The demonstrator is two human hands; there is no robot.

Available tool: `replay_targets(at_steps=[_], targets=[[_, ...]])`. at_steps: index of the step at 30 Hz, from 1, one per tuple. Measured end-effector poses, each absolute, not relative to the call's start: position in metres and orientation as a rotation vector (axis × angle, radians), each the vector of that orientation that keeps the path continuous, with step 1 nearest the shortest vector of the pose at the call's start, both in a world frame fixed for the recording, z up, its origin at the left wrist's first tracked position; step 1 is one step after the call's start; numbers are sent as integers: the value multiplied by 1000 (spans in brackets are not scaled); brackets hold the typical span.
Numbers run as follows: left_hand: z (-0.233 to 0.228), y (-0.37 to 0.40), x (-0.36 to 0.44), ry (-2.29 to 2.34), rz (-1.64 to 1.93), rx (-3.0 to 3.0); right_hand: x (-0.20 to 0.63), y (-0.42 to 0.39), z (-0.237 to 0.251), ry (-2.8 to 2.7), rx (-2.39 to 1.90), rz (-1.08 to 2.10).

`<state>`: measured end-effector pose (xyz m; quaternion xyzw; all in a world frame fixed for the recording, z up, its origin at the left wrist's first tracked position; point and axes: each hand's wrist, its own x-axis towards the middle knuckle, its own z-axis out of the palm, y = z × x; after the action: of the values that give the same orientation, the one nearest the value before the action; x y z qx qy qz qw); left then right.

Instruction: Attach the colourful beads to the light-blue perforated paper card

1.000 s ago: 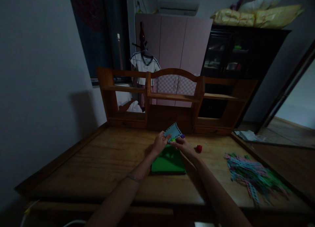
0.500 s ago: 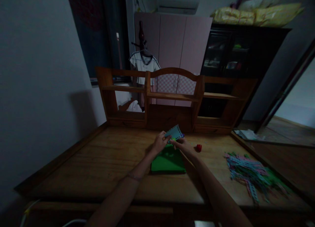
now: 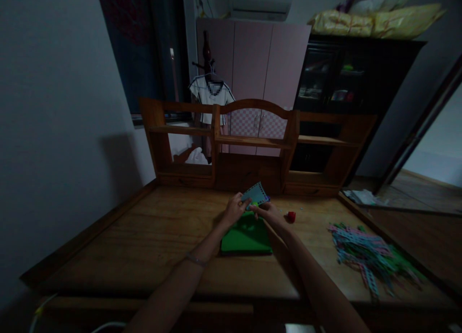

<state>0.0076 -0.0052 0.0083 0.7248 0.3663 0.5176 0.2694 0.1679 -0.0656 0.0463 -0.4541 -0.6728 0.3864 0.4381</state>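
Green mat is lying nearest on the wooden desk. Just above its far edge, left hand & right hand are both pinching a light-blue perforated card, tilting up-right, equally close to each; red piece sitting just right.

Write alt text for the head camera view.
Both hands, left hand and right hand, hold a pale blue perforated sheet above a green mat on a wooden desk. A pile of coloured strips lies to the right.
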Motion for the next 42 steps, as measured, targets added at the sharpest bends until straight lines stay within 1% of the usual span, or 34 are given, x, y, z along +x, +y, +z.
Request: replay_targets(at_steps=[9, 23, 35, 42], targets=[[9, -6, 6, 966, 1397, 1947, 166, -68, 47, -1661, -1118, 1024], [7, -3, 7, 950, 1378, 1935, 167, -66, 44, -1671, -1095, 1000], [7, -4, 8, 934, 1373, 1911, 161, -81, 62, -1647, -1164, 980], [5, -3, 8, 932, 1338, 1915, 162, -70, 49, -1577, -1159, 1033]])
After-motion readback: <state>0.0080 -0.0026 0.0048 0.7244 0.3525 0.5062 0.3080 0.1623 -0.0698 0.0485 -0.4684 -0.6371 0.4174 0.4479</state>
